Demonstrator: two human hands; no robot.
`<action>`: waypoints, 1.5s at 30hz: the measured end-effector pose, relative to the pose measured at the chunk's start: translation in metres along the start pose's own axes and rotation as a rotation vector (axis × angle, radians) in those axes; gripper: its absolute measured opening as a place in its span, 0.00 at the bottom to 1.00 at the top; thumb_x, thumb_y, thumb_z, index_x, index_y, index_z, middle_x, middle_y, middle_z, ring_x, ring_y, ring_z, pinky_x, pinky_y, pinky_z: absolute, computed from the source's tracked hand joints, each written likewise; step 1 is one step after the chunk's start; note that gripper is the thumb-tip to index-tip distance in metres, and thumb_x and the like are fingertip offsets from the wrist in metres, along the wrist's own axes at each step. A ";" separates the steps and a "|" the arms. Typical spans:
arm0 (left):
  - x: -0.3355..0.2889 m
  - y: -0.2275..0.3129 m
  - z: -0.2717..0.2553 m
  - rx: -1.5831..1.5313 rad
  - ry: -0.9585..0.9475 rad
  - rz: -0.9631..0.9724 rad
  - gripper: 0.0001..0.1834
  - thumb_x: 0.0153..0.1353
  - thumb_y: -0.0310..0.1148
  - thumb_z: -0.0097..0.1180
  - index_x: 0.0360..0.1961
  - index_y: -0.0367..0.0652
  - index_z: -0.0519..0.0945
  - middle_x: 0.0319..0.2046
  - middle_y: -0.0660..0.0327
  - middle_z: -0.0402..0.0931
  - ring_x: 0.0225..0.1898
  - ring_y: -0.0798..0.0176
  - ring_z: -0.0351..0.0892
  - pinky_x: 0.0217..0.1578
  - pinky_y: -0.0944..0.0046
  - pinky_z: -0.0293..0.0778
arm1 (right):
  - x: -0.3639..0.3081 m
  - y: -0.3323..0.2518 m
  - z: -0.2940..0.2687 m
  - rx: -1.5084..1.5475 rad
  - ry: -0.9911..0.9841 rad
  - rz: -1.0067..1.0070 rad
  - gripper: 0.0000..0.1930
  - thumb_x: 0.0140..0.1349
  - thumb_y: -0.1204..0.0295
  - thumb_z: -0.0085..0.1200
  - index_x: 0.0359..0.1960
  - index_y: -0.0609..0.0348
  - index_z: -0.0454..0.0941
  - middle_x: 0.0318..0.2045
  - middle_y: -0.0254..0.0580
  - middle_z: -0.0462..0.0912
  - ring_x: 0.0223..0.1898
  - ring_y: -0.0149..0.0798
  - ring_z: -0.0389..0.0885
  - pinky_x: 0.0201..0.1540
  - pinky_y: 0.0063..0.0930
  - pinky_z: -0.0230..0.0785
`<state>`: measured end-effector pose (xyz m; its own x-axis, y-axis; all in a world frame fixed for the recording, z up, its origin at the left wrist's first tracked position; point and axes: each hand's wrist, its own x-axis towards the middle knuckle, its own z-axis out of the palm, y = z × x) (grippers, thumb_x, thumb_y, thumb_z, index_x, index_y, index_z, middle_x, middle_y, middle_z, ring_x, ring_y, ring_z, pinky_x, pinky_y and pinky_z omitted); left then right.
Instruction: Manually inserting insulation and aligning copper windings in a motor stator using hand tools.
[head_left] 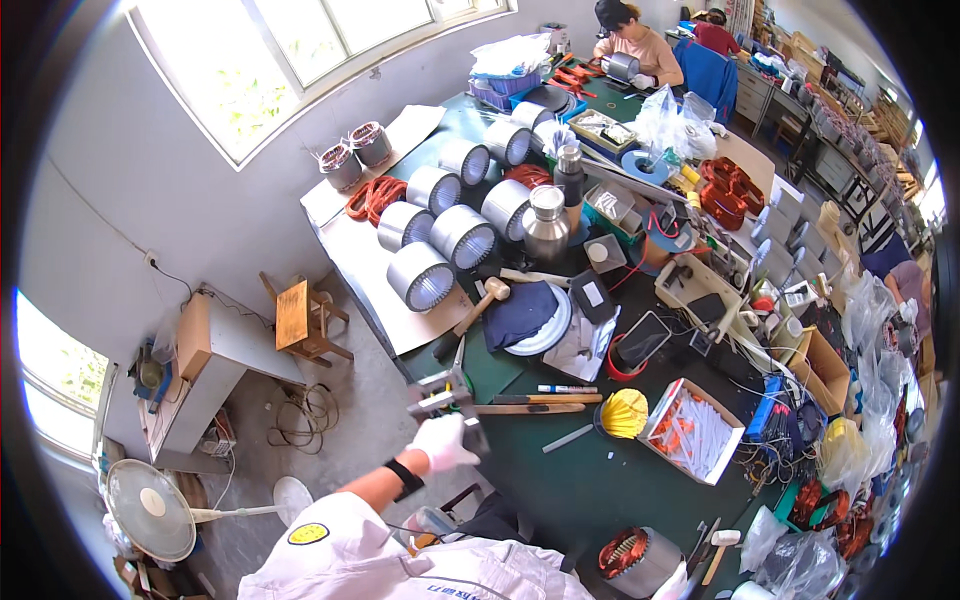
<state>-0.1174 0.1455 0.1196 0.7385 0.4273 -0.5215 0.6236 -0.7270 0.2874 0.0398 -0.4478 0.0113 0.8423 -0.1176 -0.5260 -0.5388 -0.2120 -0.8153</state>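
My left hand (446, 444), in a white glove with a dark band at the wrist, is closed on a grey metal fixture (440, 402) at the table's left edge. Its fingertips are partly hidden. At the bottom, only a strip of my white-gloved right hand (674, 583) shows, against the right side of a stator (652, 566). That stator is a grey metal cylinder with red-brown copper windings facing left. The fingers of my right hand are out of sight.
Several silver stator housings (462, 236) stand at the far left of the green table (540, 485). Nearer lie a wooden mallet (484, 303), a yellow bundle (624, 413) and a box of white strips (692, 432). A person (640, 55) sits at the far end. A fan (150, 510) stands left.
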 end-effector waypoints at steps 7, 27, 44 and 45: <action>0.093 -0.126 -0.050 -0.109 0.121 -0.273 0.48 0.47 0.59 0.76 0.58 0.31 0.74 0.56 0.38 0.79 0.59 0.38 0.80 0.60 0.50 0.76 | -0.002 -0.016 0.019 -0.096 0.090 -0.001 0.24 0.78 0.55 0.50 0.57 0.67 0.81 0.49 0.42 0.86 0.47 0.37 0.83 0.51 0.33 0.75; 0.144 -0.156 -0.048 -0.035 0.057 -0.178 0.43 0.47 0.55 0.77 0.53 0.30 0.76 0.50 0.37 0.81 0.54 0.37 0.82 0.56 0.49 0.78 | -0.013 -0.005 -0.001 -0.207 0.305 0.109 0.28 0.78 0.53 0.50 0.63 0.70 0.78 0.59 0.44 0.83 0.56 0.38 0.78 0.62 0.33 0.70; 0.093 0.032 -0.008 -0.201 0.130 0.394 0.18 0.58 0.32 0.65 0.48 0.35 0.82 0.40 0.45 0.81 0.46 0.41 0.83 0.49 0.49 0.78 | -0.036 -0.033 0.004 -0.115 0.288 0.058 0.24 0.79 0.57 0.48 0.55 0.70 0.83 0.51 0.41 0.85 0.53 0.37 0.79 0.60 0.33 0.69; 0.088 0.056 0.012 -0.219 0.015 0.502 0.18 0.59 0.33 0.64 0.49 0.35 0.82 0.41 0.45 0.82 0.45 0.42 0.84 0.49 0.50 0.79 | -0.035 -0.027 0.001 -0.120 0.301 0.044 0.23 0.79 0.58 0.48 0.54 0.70 0.83 0.50 0.40 0.86 0.51 0.37 0.80 0.59 0.34 0.70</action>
<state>-0.0202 0.1355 0.0799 0.9616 0.0654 -0.2667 0.2315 -0.7154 0.6593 0.0247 -0.4372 0.0515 0.7948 -0.4066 -0.4505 -0.5841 -0.3115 -0.7495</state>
